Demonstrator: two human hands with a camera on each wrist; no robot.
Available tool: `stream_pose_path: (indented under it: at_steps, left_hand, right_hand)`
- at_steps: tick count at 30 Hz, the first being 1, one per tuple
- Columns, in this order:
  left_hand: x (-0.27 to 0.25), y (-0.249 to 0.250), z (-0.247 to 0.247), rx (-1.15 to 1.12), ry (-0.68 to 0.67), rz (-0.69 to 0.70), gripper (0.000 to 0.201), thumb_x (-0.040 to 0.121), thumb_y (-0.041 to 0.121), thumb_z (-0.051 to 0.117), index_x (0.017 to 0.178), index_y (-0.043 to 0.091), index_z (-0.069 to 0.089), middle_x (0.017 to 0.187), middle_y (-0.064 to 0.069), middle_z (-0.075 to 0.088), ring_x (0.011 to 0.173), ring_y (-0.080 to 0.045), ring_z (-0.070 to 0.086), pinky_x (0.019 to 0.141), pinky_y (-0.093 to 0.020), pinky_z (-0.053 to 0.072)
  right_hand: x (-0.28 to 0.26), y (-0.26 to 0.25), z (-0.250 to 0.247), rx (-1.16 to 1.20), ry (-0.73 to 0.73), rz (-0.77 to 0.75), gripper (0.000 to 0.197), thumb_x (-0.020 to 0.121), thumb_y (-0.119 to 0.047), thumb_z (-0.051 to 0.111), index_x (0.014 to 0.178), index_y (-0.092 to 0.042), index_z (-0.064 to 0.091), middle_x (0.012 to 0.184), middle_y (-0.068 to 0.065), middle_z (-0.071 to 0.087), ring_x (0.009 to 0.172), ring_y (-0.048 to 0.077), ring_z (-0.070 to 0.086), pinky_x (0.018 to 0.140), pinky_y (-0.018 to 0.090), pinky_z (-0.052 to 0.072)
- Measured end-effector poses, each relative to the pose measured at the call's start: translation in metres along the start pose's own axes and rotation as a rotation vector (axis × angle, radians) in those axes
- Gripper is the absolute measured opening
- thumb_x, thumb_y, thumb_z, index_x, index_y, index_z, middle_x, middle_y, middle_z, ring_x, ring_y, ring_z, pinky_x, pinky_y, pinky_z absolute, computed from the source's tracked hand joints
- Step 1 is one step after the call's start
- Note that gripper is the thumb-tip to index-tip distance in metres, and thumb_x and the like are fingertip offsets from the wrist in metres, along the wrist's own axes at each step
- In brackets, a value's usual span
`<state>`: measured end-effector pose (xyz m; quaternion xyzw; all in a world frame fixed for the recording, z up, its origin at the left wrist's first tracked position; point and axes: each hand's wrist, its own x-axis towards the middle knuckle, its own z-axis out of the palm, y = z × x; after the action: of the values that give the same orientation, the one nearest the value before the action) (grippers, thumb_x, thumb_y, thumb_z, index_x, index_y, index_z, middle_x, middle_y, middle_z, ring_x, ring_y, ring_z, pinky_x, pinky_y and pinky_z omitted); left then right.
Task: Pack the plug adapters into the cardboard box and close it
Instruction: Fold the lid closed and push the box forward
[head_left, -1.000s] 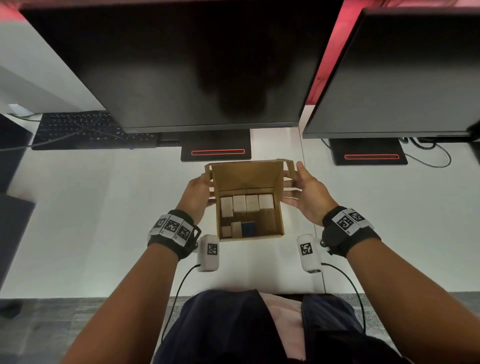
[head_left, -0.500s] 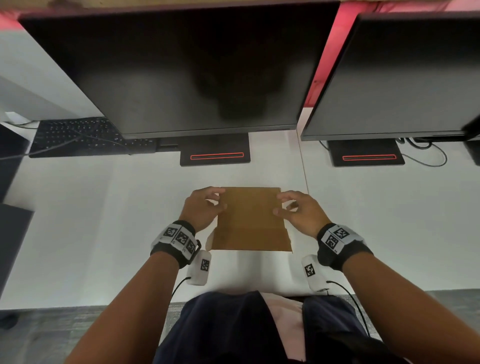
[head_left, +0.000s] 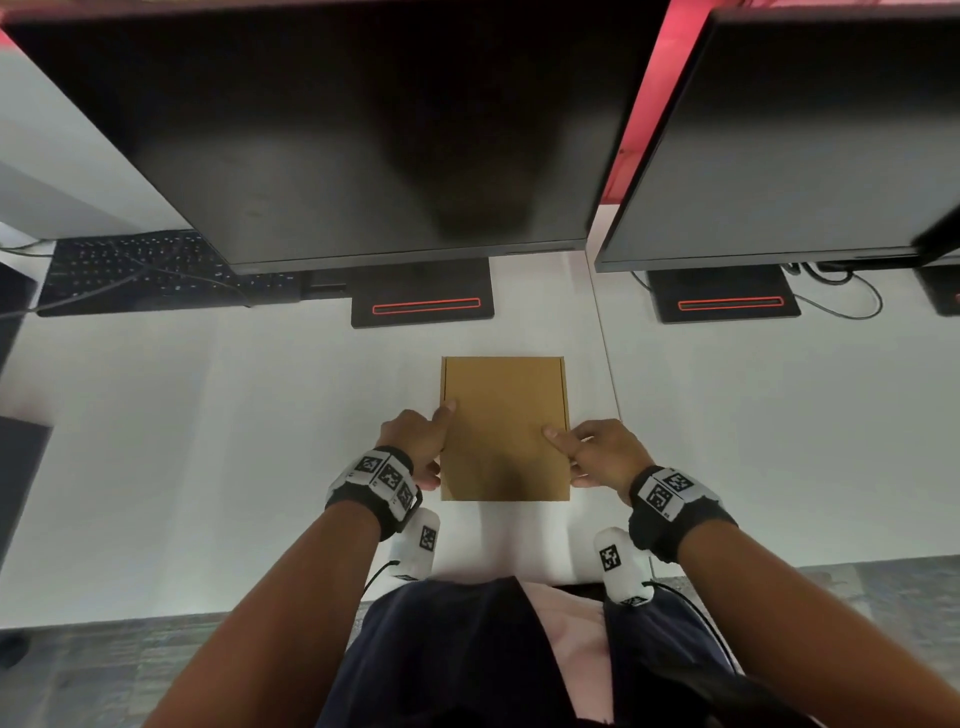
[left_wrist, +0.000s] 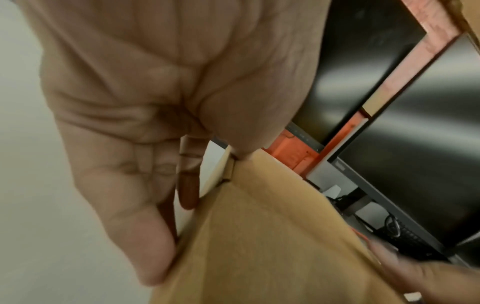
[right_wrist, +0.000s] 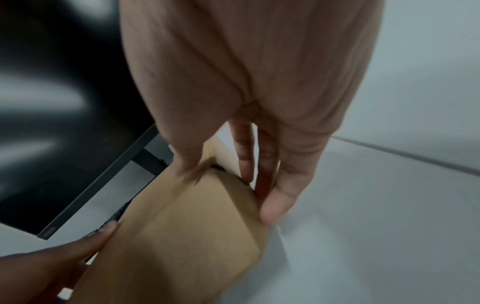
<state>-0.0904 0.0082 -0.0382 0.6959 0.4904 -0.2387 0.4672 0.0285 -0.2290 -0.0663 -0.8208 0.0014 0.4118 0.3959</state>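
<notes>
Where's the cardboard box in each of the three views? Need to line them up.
Head: cardboard box sits centre, lid down, on the white desk, between the left hand and right hand.
Left wrist: box fills the lower centre and right, under the palm.
Right wrist: box fills the lower centre and left, below the fingers.
Shared landmark: the black monitor beyond the box.

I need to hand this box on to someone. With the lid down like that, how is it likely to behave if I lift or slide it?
The cardboard box looks flat and low, so it should slide rather than tip. Its plain cardboard sides probably give a fair grip to the left hand and right hand. The lid shows no tape, so it may spring open if lifted by the top; support it underneath.
</notes>
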Motion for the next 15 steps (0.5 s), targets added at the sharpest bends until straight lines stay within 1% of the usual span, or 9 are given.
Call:
stream_pose_path:
  at_steps: [1, 3, 4, 5, 7, 10, 12, 14, 15]
  left_hand:
    - [0.002, 0.001, 0.001, -0.035, -0.01, -0.009, 0.076, 0.091, 0.075, 0.048, 0.1, 0.002, 0.069, 0.087, -0.015, 0.079, 0.068, -0.031, 0.08, 0.073, -0.044, 0.067]
    - [0.01, 0.001, 0.005, -0.17, -0.113, -0.043, 0.077, 0.085, 0.072, 0.062, 0.1, -0.003, 0.068, 0.084, -0.013, 0.077, 0.073, -0.033, 0.08, 0.079, -0.05, 0.066]
    - [0.011, 0.002, 0.005, -0.184, -0.175, -0.04, 0.073, 0.082, 0.067, 0.071, 0.101, -0.004, 0.068, 0.085, -0.012, 0.076, 0.077, -0.031, 0.08, 0.081, -0.049, 0.066]
    - [0.008, 0.004, 0.005, -0.111, -0.218, 0.001, 0.065, 0.083, 0.059, 0.076, 0.101, -0.003, 0.069, 0.087, -0.012, 0.078, 0.08, -0.028, 0.08, 0.08, -0.044, 0.066]
    - [0.005, 0.006, 0.008, 0.024, -0.226, 0.118, 0.047, 0.088, 0.044, 0.079, 0.099, 0.0, 0.072, 0.089, -0.013, 0.08, 0.084, -0.022, 0.08, 0.083, -0.038, 0.066]
    - [0.006, 0.014, 0.017, 0.062, -0.215, 0.208, 0.038, 0.092, 0.039, 0.075, 0.094, 0.001, 0.075, 0.088, -0.012, 0.082, 0.085, -0.021, 0.081, 0.087, -0.039, 0.065]
    - [0.007, 0.023, 0.022, 0.102, -0.187, 0.221, 0.037, 0.092, 0.039, 0.074, 0.09, 0.003, 0.076, 0.086, -0.011, 0.082, 0.086, -0.021, 0.081, 0.086, -0.037, 0.065]
    - [0.009, 0.03, 0.026, 0.1, -0.144, 0.224, 0.035, 0.091, 0.04, 0.075, 0.09, 0.005, 0.075, 0.088, -0.011, 0.08, 0.087, -0.02, 0.08, 0.083, -0.037, 0.066]
    - [0.011, 0.033, 0.028, 0.093, -0.122, 0.224, 0.034, 0.09, 0.04, 0.076, 0.094, 0.007, 0.074, 0.091, -0.01, 0.08, 0.088, -0.02, 0.079, 0.082, -0.037, 0.066]
  right_hand:
    - [0.001, 0.004, -0.003, -0.001, -0.006, -0.008, 0.06, 0.071, -0.064, 0.079, 0.084, -0.005, 0.072, 0.081, 0.013, 0.076, 0.075, 0.024, 0.077, 0.075, 0.039, 0.065]
    - [0.003, 0.012, -0.012, 0.039, -0.01, 0.0, 0.065, 0.062, -0.064, 0.084, 0.08, -0.003, 0.072, 0.081, 0.014, 0.076, 0.076, 0.025, 0.077, 0.078, 0.041, 0.064]
    - [0.004, 0.015, -0.017, 0.067, -0.009, 0.018, 0.072, 0.056, -0.065, 0.085, 0.08, 0.001, 0.072, 0.082, 0.015, 0.077, 0.077, 0.026, 0.078, 0.08, 0.043, 0.064]
    - [0.005, 0.017, -0.021, 0.09, -0.005, 0.036, 0.077, 0.054, -0.066, 0.086, 0.082, 0.005, 0.071, 0.083, 0.016, 0.078, 0.078, 0.027, 0.078, 0.08, 0.043, 0.063]
    - [0.004, 0.017, -0.028, 0.125, 0.009, 0.047, 0.076, 0.063, -0.06, 0.086, 0.085, 0.011, 0.07, 0.084, 0.018, 0.078, 0.078, 0.028, 0.078, 0.079, 0.043, 0.064]
    - [0.007, 0.019, -0.035, 0.174, 0.063, 0.041, 0.067, 0.074, -0.048, 0.084, 0.086, 0.015, 0.069, 0.083, 0.022, 0.076, 0.076, 0.028, 0.077, 0.077, 0.041, 0.064]
    - [0.009, 0.02, -0.039, 0.177, 0.108, 0.005, 0.056, 0.076, -0.045, 0.085, 0.078, 0.01, 0.072, 0.077, 0.02, 0.075, 0.071, 0.025, 0.074, 0.078, 0.04, 0.064]
    - [0.009, 0.019, -0.044, 0.175, 0.102, -0.02, 0.035, 0.078, -0.033, 0.086, 0.073, 0.0, 0.076, 0.073, 0.01, 0.076, 0.072, 0.021, 0.071, 0.076, 0.037, 0.063]
    - [0.009, 0.018, -0.048, 0.185, 0.086, -0.026, 0.027, 0.079, -0.026, 0.086, 0.071, -0.003, 0.075, 0.07, 0.004, 0.075, 0.072, 0.019, 0.07, 0.072, 0.032, 0.061]
